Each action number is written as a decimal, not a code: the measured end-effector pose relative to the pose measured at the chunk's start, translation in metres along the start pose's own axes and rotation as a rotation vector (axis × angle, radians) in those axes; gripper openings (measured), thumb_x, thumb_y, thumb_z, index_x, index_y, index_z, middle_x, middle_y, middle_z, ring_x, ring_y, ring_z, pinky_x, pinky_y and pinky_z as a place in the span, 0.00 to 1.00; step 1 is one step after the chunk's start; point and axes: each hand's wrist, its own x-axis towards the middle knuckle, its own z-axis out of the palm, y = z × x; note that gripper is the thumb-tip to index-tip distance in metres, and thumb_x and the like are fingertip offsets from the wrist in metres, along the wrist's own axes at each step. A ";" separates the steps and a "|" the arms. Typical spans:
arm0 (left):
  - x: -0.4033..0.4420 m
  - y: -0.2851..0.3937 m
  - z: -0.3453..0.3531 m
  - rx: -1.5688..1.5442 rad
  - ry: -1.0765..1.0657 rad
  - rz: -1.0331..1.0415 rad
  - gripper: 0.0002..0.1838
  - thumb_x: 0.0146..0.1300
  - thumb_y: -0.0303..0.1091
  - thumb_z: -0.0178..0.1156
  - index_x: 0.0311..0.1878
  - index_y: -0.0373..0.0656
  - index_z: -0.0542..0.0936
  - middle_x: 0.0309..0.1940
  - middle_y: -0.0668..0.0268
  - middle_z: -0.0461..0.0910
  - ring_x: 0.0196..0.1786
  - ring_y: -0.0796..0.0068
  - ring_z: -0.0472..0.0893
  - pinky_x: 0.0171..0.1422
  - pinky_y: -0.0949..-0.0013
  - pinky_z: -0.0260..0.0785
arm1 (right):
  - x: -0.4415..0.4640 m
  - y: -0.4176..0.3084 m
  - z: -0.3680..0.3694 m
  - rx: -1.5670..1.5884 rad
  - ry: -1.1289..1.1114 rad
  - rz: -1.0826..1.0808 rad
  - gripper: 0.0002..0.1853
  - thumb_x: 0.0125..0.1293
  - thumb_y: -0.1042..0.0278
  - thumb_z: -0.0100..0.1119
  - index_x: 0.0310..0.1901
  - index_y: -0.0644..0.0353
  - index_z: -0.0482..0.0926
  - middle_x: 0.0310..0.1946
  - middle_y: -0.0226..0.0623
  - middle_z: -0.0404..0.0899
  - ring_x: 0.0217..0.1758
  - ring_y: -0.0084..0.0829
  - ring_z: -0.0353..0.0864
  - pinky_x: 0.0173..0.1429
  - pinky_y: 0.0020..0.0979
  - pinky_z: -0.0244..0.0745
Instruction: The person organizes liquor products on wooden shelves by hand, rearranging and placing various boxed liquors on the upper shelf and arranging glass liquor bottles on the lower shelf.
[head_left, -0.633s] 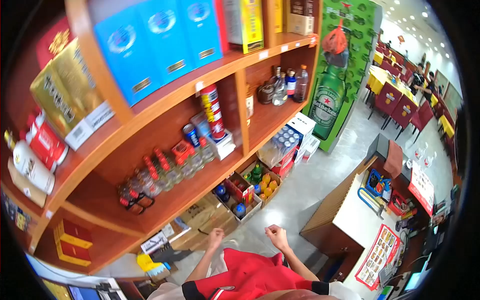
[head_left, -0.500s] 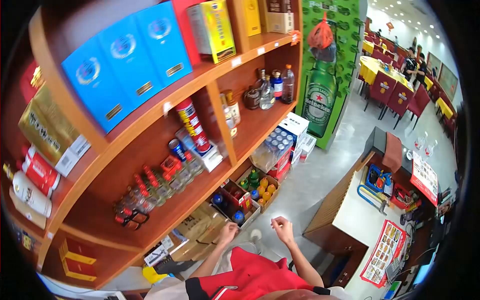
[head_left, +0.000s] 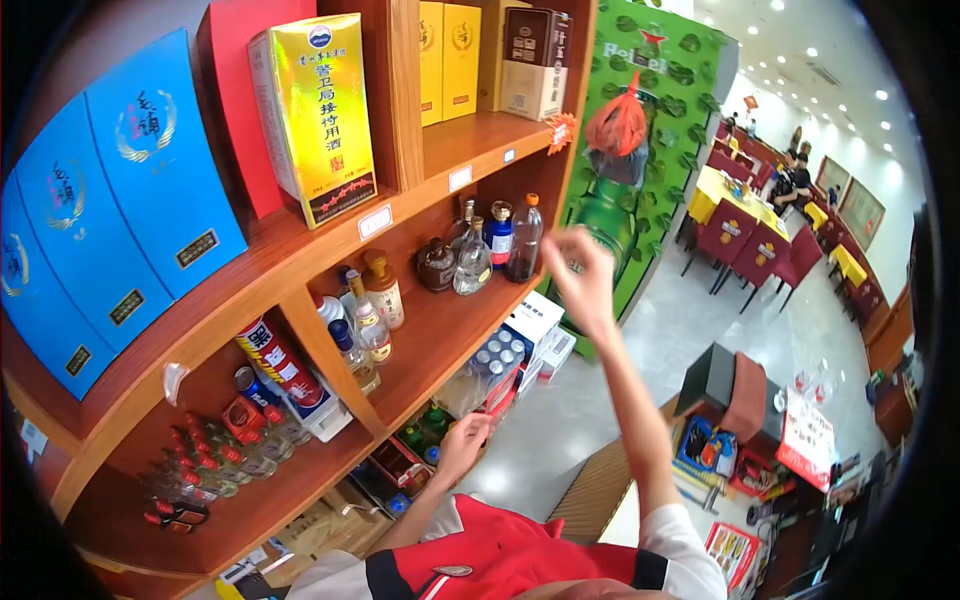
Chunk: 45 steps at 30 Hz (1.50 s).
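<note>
Item: one clear plastic bottle, orange cap, dark contents. Upright near the front right corner of the wooden shelf. Directly left of it, a blue bottle, then a round clear bottle and a brown bottle.

Item: my right hand, raised at the shelf's right end. Fingers bent and blurred; whether they meet the thumb I cannot tell. In my view the plastic bottle lies just left of these fingers; I cannot tell contact or depth.

Item: my left hand, lower, beyond the shelf's front edge. Fingers bent and gathered towards the thumb; whether they press together or pinch anything I cannot tell. Beside it in view, wrapped cans above, green bottles to the left.

Item: an orange bag, hanging before the green cabinet, above my right hand.
</note>
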 end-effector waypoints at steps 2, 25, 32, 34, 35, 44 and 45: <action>0.027 0.036 0.014 -0.037 0.002 0.035 0.13 0.80 0.32 0.57 0.60 0.36 0.79 0.48 0.61 0.87 0.50 0.74 0.86 0.56 0.70 0.77 | 0.084 -0.005 0.005 0.012 0.006 -0.136 0.10 0.67 0.71 0.71 0.47 0.64 0.84 0.40 0.35 0.88 0.35 0.23 0.84 0.42 0.27 0.80; 0.203 0.058 0.113 -0.057 0.354 0.119 0.13 0.79 0.31 0.58 0.60 0.36 0.79 0.47 0.62 0.85 0.52 0.76 0.85 0.59 0.70 0.76 | 0.414 0.095 0.032 -0.124 -0.318 -0.799 0.49 0.42 0.50 0.87 0.60 0.66 0.69 0.53 0.57 0.77 0.59 0.54 0.78 0.66 0.46 0.74; 0.245 0.102 0.145 0.066 0.375 0.233 0.12 0.80 0.31 0.57 0.59 0.36 0.79 0.49 0.64 0.84 0.53 0.78 0.83 0.61 0.70 0.75 | 0.346 0.115 -0.007 -0.023 -0.089 -1.081 0.53 0.41 0.54 0.89 0.68 0.60 0.70 0.64 0.51 0.73 0.68 0.53 0.74 0.71 0.47 0.73; 0.248 0.142 0.149 0.092 0.439 0.219 0.12 0.76 0.28 0.62 0.58 0.35 0.79 0.50 0.64 0.83 0.52 0.76 0.83 0.60 0.69 0.77 | 0.333 0.134 -0.018 0.140 -0.056 -1.058 0.51 0.37 0.59 0.91 0.65 0.57 0.71 0.64 0.51 0.71 0.68 0.54 0.72 0.70 0.49 0.73; 0.249 0.159 0.149 0.166 0.524 0.358 0.14 0.73 0.27 0.65 0.59 0.36 0.79 0.53 0.62 0.81 0.53 0.74 0.83 0.60 0.68 0.77 | 0.327 0.141 -0.028 0.200 -0.037 -1.019 0.51 0.38 0.58 0.92 0.65 0.57 0.71 0.65 0.50 0.71 0.69 0.52 0.72 0.70 0.48 0.74; 0.268 0.317 0.145 0.588 0.983 1.280 0.71 0.45 0.43 0.87 0.83 0.39 0.46 0.82 0.45 0.47 0.81 0.44 0.58 0.83 0.45 0.54 | 0.323 0.222 -0.108 0.677 -0.102 -0.601 0.69 0.26 0.54 0.95 0.71 0.64 0.59 0.66 0.40 0.67 0.68 0.36 0.76 0.70 0.40 0.79; 0.272 0.322 0.143 0.689 0.990 1.244 0.79 0.49 0.61 0.82 0.83 0.40 0.31 0.84 0.44 0.43 0.84 0.45 0.53 0.83 0.43 0.55 | 0.322 0.223 -0.107 0.819 -0.116 -0.576 0.71 0.23 0.48 0.94 0.70 0.66 0.59 0.64 0.37 0.66 0.66 0.34 0.77 0.68 0.38 0.79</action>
